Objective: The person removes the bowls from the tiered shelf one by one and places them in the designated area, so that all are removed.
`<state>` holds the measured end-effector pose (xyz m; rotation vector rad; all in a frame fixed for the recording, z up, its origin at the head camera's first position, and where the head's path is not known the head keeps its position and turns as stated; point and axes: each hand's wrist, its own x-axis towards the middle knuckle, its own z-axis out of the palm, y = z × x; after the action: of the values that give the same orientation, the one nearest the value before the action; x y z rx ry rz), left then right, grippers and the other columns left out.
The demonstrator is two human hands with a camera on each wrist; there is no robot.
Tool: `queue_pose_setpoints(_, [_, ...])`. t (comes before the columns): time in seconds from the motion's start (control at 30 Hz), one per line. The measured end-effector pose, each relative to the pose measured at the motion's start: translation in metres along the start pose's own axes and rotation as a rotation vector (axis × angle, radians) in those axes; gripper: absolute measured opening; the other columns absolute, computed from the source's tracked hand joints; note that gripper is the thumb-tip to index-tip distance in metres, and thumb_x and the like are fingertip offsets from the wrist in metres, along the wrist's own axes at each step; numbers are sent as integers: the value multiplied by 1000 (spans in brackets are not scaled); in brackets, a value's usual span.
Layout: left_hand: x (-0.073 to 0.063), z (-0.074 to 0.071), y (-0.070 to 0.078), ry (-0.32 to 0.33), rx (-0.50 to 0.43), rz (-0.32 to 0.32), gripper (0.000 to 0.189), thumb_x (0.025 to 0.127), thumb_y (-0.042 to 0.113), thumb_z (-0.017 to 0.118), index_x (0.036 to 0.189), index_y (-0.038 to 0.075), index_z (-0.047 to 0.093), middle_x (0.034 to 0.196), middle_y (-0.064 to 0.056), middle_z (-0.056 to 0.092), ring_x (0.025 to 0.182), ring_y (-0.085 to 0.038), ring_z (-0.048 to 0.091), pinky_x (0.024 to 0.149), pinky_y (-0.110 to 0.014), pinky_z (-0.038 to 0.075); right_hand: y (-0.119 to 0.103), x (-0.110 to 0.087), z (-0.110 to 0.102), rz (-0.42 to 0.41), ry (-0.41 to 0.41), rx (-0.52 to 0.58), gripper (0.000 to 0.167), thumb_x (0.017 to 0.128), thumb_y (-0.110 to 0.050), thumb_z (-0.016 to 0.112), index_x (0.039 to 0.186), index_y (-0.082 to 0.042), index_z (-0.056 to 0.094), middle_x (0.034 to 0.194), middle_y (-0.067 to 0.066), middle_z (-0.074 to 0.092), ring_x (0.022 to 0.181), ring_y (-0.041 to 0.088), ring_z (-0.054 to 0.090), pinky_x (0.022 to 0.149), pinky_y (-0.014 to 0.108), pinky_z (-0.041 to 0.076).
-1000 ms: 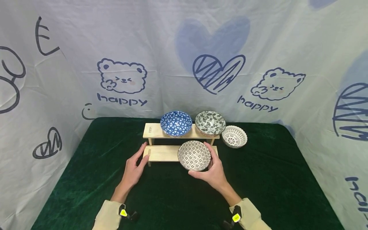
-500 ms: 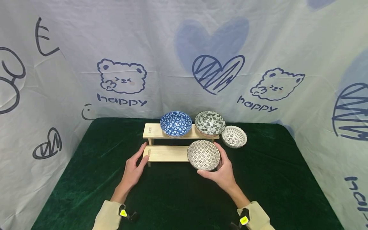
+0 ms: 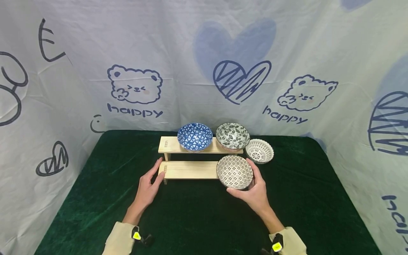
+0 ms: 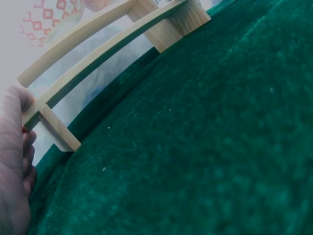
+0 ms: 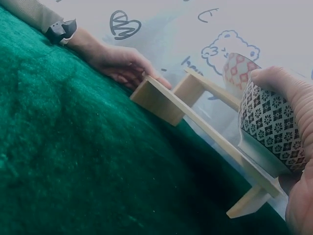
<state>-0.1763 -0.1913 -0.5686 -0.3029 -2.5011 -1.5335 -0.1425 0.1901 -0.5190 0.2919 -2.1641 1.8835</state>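
Note:
My right hand [image 3: 256, 196] grips a patterned bowl [image 3: 234, 172], thumb near its front rim and fingers around its right side. The bowl is over the right end of the lower wooden tier [image 3: 191, 170]; in the right wrist view its white foot appears to be on the board. At the tier's left end my left hand [image 3: 147, 187] holds the board, thumb at the front corner and a finger at the back. The left wrist view shows that hand [image 4: 13, 161] beside the board's end. A blue bowl [image 3: 195, 136] and a leaf-patterned bowl [image 3: 233, 136] stand on the upper tier [image 3: 169, 144].
A small white bowl [image 3: 259, 151] with a dark pattern sits on the green cloth [image 3: 197, 219], right of the stand. Behind the table hangs a white curtain [image 3: 188, 46] with blue drawings.
My right hand has moved the patterned bowl rightward along the lower tier, from right of its middle to its right end. My left hand and the other bowls have stayed put.

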Motion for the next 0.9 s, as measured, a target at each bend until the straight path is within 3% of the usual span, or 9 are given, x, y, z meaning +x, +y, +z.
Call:
queue_pose_setpoints(0.67, [1, 2, 1, 6, -17, 7, 56, 109, 28, 56, 162, 14, 40, 165, -8, 40, 153, -31, 37, 123, -60, 28, 4, -5, -27, 23, 66, -39, 110, 69, 11, 91, 160, 1, 29, 161, 18, 37, 143, 33, 42, 112, 14, 39])
queue_pose_setpoints(0.9, [0, 1, -1, 4, -15, 6, 56, 109, 27, 56, 162, 15, 40, 166, -7, 39, 153, -31, 36, 123, -61, 28, 4, -5, -36, 41, 90, -60, 110, 69, 10, 92, 160, -4, 31, 160, 15, 38, 141, 29, 43, 109, 12, 41])
